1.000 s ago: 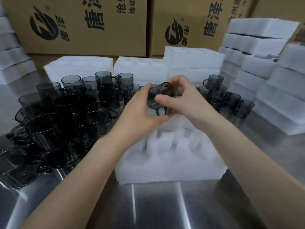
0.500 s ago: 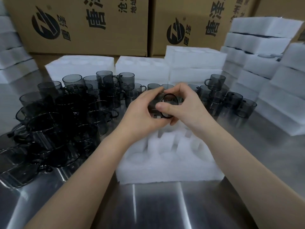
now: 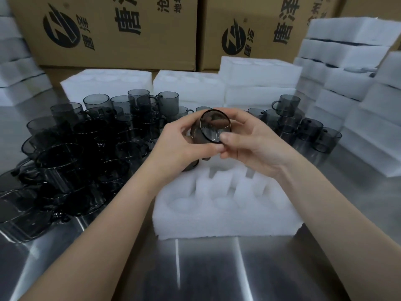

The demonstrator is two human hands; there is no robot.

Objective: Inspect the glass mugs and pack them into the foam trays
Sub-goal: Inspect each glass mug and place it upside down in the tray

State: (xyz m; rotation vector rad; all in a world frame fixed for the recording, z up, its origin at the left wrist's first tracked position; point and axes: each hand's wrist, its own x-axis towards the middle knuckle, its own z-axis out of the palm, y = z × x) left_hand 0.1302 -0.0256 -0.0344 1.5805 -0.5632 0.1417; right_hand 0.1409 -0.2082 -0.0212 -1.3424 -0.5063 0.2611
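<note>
Both my hands hold one smoky grey glass mug (image 3: 213, 126) above the far edge of a white foam tray (image 3: 225, 216). The mug lies tilted with its round mouth facing me. My left hand (image 3: 181, 146) grips its left side and base; my right hand (image 3: 249, 141) pinches its rim from the right, thumb on the near edge. The tray's round pockets in view hold nothing. A big cluster of grey mugs (image 3: 86, 146) stands on the steel table to the left, and a smaller group of mugs (image 3: 303, 129) to the right.
Foam trays (image 3: 188, 88) line the back of the table, and taller stacks of foam (image 3: 351, 68) rise at the right and far left. Printed cardboard boxes (image 3: 121, 31) form a wall behind. The steel tabletop (image 3: 206, 268) reaches to the near edge.
The mug has been turned in my hands so its open mouth now faces me; earlier its side and handle showed. Both hands stayed above the tray's far edge.
</note>
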